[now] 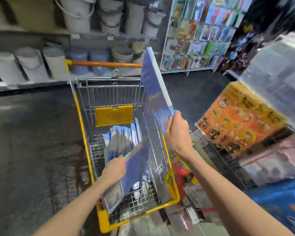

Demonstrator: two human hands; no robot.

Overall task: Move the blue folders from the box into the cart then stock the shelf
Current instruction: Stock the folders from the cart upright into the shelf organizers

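A shop aisle seen from head height, blurred by movement. Beyond the cart (84, 138), long shelves (41, 32) carry white and blue buckets (77, 14). Beyond the cart and to its right stands a rack of greeting cards (199, 31). Just right of the cart are an orange printed pack (242, 120) and a blue plastic container (283, 198).

The cart is wire with a yellow rim, and its orange handle is at the far end. Inside it, towards the far end, a stack of blue folders (119, 138) stands on edge. At the cart's near end, a tilted folder (134, 167) leans inside the basket, gripped at its upper edge by the left hand (114, 171). Above the cart's right wall, a raised folder (157, 92) stands almost upright in the air, and the right hand (177, 133) is clamped on its lower corner.

No box can be made out. This looks like the loading step, with most folders already in the cart, though they could instead be coming out for the shelf. If loading, the next move calls for lowering each folder on edge against the stack and letting go without toppling it
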